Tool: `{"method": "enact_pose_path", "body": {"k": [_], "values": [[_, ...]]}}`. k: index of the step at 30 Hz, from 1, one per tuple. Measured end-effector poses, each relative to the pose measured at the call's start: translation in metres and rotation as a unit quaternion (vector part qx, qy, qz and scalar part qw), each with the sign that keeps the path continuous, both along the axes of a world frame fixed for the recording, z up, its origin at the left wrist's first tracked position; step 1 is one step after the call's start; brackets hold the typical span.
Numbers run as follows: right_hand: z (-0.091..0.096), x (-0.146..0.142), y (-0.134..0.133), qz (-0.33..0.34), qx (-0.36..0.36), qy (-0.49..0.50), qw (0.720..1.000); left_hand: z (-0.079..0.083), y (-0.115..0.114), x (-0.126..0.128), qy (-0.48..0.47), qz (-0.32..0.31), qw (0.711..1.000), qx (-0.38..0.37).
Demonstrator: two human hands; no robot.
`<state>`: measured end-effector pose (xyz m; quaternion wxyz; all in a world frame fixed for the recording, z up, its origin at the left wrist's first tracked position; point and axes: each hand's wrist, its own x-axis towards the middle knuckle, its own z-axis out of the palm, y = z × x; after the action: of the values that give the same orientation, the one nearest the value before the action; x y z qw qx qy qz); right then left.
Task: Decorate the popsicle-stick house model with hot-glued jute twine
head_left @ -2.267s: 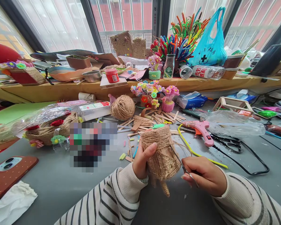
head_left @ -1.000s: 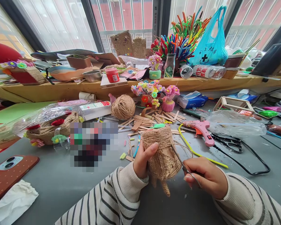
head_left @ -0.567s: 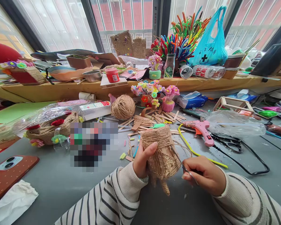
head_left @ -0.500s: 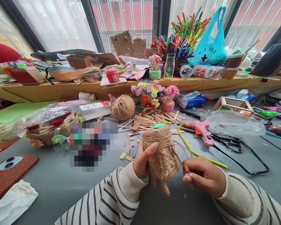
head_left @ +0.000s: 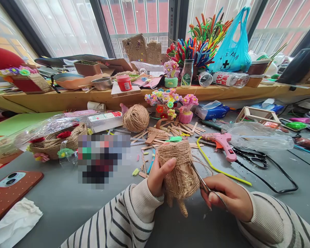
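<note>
My left hand [head_left: 158, 175] is wrapped round a jute-twine-covered container [head_left: 179, 170], holding it just above the grey table [head_left: 67, 203]. A short twine tail hangs below the container. My right hand [head_left: 227, 196] is closed on a thin metal tool, apparently small scissors [head_left: 205, 186], whose tip lies against the container's right side. Loose twine strands stick out there. Both sleeves are cream with dark stripes.
A ball of jute twine [head_left: 135, 118], wooden sticks [head_left: 167, 132], a pink glue gun [head_left: 220, 141] with black cord, black scissors [head_left: 253, 159], a yellow pipe cleaner [head_left: 217, 168], a twine basket [head_left: 57, 142], a phone [head_left: 11, 189] and crumpled tissue [head_left: 14, 224] lie around. The window ledge holds pipe cleaners and bottles.
My right hand has shifted a little left and closer to the container, and the metal tool now lies flatter against its right side. The left hand's hold is unchanged.
</note>
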<state>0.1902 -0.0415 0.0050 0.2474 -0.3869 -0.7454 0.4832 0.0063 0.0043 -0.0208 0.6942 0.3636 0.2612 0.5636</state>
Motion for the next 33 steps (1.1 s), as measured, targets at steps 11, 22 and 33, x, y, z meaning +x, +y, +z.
{"method": "enact_pose_path", "body": {"k": [11,22,33], "values": [[-0.002,-0.004,-0.002,-0.033,0.008,0.009,0.999,0.011,-0.005,0.002,-0.036,-0.007,0.999,-0.022],[-0.004,-0.003,-0.002,-0.029,0.025,0.009,0.999,0.013,-0.007,0.002,-0.051,-0.006,0.998,-0.030],[-0.002,-0.004,-0.002,-0.036,-0.012,0.003,0.999,0.011,-0.005,0.003,-0.045,-0.006,0.999,-0.018]]}}
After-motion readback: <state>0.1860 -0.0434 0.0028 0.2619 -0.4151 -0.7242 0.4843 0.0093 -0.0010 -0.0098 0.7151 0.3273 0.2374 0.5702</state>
